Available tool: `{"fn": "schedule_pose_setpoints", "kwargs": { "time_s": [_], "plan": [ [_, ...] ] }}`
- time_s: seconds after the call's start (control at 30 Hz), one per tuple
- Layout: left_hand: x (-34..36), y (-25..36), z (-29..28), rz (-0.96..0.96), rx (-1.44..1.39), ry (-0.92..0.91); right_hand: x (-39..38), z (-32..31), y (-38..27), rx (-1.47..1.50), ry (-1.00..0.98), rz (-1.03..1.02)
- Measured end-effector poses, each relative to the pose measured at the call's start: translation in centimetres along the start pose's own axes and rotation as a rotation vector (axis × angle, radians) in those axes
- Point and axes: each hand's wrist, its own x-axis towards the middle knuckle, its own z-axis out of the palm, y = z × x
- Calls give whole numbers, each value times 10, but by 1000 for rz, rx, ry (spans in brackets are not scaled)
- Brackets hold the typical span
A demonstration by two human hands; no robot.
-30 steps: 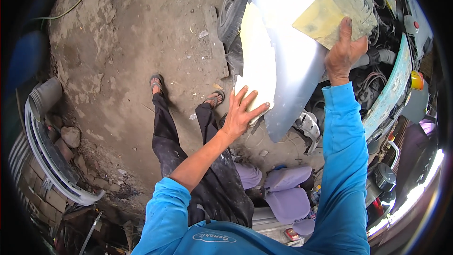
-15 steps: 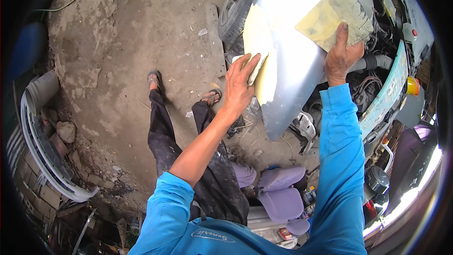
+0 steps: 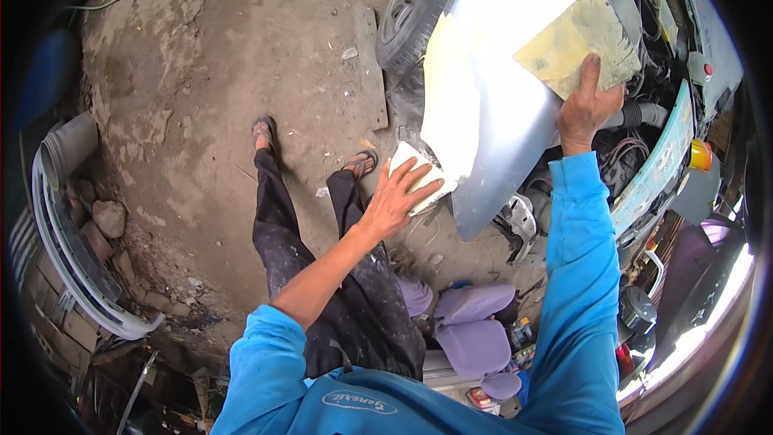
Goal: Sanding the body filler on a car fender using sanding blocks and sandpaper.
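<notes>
My left hand (image 3: 393,203) grips a pale, flat, roughly square piece (image 3: 405,155), perhaps a putty spreader, with its fingers spread across the top. The hand is at the lower edge of a yellow putty patch (image 3: 451,109) on a silver car fender (image 3: 509,133). My right hand (image 3: 590,111) holds a flat square board (image 3: 584,32) smeared with yellow putty, thumb on top and the other fingers mostly hidden beneath. The board is over the fender's inner edge, beside the engine bay.
A car wheel (image 3: 411,12) is at the fender's far left side. The engine bay (image 3: 632,145) lies open on the right. Purple seats (image 3: 475,346) stand close to my legs. A detached bumper (image 3: 68,250) and stones (image 3: 109,219) lie at the left.
My left hand has moved down the putty patch to its lower end, and the pale piece has turned flatter, showing its broad face. My right hand still holds the board in about the same place.
</notes>
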Motion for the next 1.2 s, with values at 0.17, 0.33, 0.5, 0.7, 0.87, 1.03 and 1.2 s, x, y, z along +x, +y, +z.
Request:
{"fn": "schedule_pose_setpoints", "kwargs": {
  "time_s": [0.17, 0.33, 0.5, 0.7, 0.87, 1.03, 1.2],
  "plan": [
    [54, 31, -46, -226, -276, 324, 0, -4, 1, -16, 16, -7],
    [107, 30, -53, -275, -398, 414, 0, -1, 3, -63, -23, 15],
    [105, 33, -49, -221, -181, 375, 2, 2, 3, -23, 36, -55],
    [109, 36, -65, -233, -330, 410, 1, -1, 3, -36, 24, -30],
    [119, 31, -59, -237, -184, 360, 0, 1, 4, -17, 32, -50],
    [112, 26, -58, -140, -135, 318, 2, 0, 3, -24, 39, -62],
    [86, 24, -48, -7, -52, 195, 3, -3, 10, -20, 32, -91]
  ]
}}
